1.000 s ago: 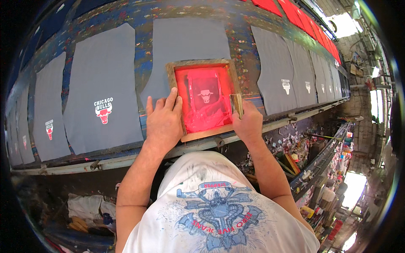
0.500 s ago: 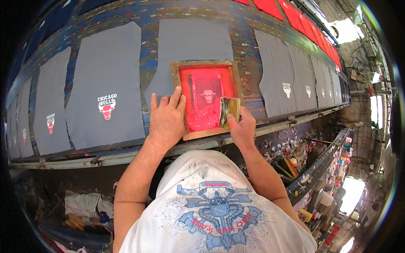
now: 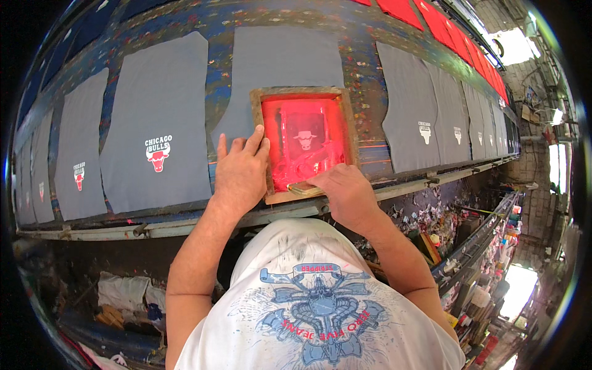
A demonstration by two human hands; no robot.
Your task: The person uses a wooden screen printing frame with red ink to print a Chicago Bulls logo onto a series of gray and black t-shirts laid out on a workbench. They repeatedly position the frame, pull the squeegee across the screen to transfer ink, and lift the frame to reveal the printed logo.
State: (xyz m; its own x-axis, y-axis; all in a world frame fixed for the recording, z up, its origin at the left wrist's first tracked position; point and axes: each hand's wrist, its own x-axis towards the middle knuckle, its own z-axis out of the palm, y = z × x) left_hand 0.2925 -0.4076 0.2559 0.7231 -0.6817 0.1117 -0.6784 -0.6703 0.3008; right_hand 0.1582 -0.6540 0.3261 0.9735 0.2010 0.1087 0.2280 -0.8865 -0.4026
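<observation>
A wooden-framed printing screen with red ink on its mesh lies over the lower part of a grey fabric panel. Through the mesh shows a bull-head shape. My left hand rests at the frame's left side with fingers spread, the fingertips against the wood. My right hand is closed on a squeegee, which lies low at the near end of the screen, in the red ink. My right fingers partly cover the squeegee.
Grey panels with a white and red bull print lie to the left; those on the right carry white prints. Red panels line the far side. A metal rail edges the table. Cluttered shelving stands at lower right.
My right hand has moved left and turned the squeegee from upright at the screen's right side to nearly flat along its near end. My left hand stays at the frame.
</observation>
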